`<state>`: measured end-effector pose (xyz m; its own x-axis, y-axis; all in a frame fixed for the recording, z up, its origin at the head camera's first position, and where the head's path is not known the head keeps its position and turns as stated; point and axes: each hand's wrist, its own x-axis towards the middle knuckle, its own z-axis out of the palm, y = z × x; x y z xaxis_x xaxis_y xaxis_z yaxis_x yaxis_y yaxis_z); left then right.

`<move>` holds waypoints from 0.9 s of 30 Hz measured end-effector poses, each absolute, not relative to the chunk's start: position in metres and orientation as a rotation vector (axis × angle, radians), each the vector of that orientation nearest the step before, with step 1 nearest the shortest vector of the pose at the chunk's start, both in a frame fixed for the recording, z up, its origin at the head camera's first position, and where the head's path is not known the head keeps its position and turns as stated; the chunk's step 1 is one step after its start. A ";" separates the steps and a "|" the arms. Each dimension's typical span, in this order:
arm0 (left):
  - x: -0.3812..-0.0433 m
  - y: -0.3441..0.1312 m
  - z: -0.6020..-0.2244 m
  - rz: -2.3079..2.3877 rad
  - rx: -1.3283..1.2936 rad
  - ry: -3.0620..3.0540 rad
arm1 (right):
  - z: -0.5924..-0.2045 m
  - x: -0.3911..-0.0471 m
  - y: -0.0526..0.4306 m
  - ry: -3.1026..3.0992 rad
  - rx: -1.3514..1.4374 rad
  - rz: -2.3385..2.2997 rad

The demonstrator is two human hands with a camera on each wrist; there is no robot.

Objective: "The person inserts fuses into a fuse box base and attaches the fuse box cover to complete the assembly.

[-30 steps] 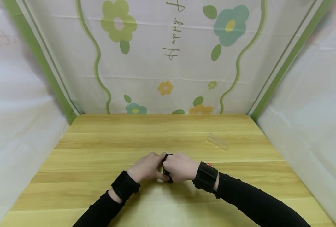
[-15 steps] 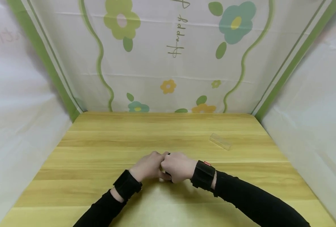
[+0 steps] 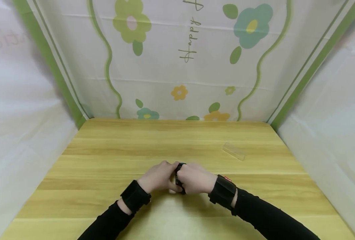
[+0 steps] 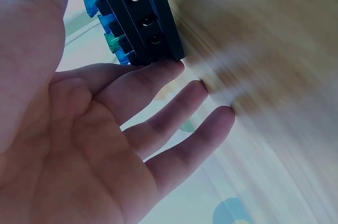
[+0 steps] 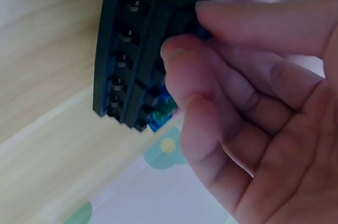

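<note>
A black fuse block [image 4: 138, 18] stands tilted up between both hands, a line of slots with metal contacts along its side. Coloured see-through blade fuses [image 4: 108, 28], blue, green and orange, stick out of one face. My left hand [image 3: 159, 176] holds the block by its ends between thumb and index finger; its other fingers reach out loosely. My right hand [image 3: 196, 178] is curled at the fuse side, thumb and fingertips [image 5: 185, 71] pinching at the row, where a bit of blue shows. These fingers hide most of what they pinch.
A clear plastic cover [image 3: 233, 151] lies on the wooden table [image 3: 105, 160] beyond the right hand. White cloth with printed flowers [image 3: 178, 92] rises at the table's back edge, and plain white cloth walls stand left and right.
Half a second ago the right hand covered most of the block and met the left hand. Now its wrist sits farther right, and more of the block shows. The left hand keeps its hold.
</note>
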<state>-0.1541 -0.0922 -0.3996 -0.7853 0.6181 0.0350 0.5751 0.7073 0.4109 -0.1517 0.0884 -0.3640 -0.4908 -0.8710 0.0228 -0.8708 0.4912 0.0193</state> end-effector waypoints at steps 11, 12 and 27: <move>-0.155 -0.091 -0.399 0.593 0.949 2.798 | -0.358 -0.152 0.093 -2.683 1.545 -0.088; -0.155 -0.091 -0.399 0.593 0.949 2.796 | -0.358 -0.152 0.093 -2.682 1.542 -0.088; -0.156 -0.090 -0.398 0.420 0.898 2.834 | -0.356 -0.154 0.112 -2.779 1.483 0.296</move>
<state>-0.1561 -0.0903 -0.3984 -0.8124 0.5811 -0.0475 0.5423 0.7831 0.3044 -0.1538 0.1122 -0.3561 -0.5604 -0.8254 0.0680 -0.8212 0.5432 -0.1745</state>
